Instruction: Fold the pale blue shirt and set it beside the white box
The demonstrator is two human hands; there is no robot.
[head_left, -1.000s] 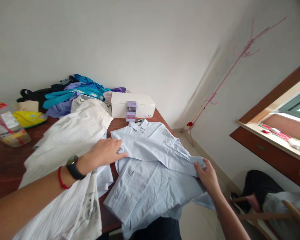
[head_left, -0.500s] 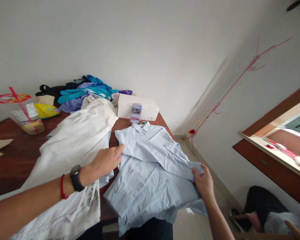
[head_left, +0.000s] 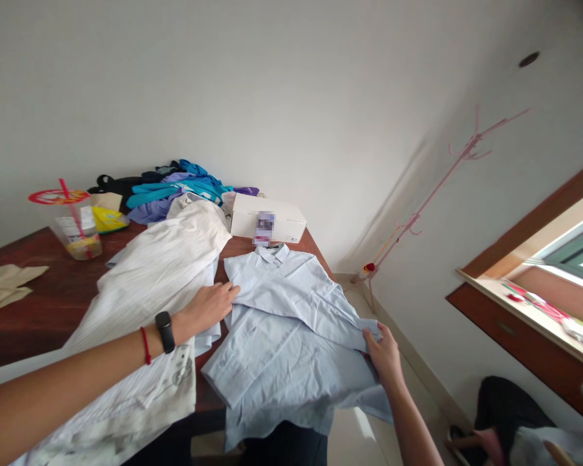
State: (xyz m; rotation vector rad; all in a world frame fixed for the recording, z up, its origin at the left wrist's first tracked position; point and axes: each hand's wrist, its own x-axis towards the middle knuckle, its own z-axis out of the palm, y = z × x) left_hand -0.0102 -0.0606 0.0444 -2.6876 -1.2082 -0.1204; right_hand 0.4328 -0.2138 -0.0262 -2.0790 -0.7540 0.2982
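A light blue shirt [head_left: 291, 336] lies spread at the right end of the dark wooden table [head_left: 24, 346], collar toward the wall, its lower hem hanging over the front edge. One sleeve is laid across the body toward the right. My left hand [head_left: 211, 307] is closed at the shirt's left side, below the shoulder, fingertips on the fabric. With thumb and fingers, my right hand [head_left: 383, 349] pinches the sleeve's cuff at the right edge. Left of the shirt, a white striped garment [head_left: 155, 272] lies lengthwise, partly under my left forearm.
Behind the shirt stands a white box [head_left: 284, 223]. A heap of blue and purple clothes [head_left: 175, 191] lies against the wall, near a plastic cup with a red straw [head_left: 75, 226] and a yellow packet [head_left: 109, 220]. A pink coat rack [head_left: 437, 188] stands at right.
The view has shifted, so the cup and coat rack appear in different places. Both hands keep their places on the shirt, which lies much the same.
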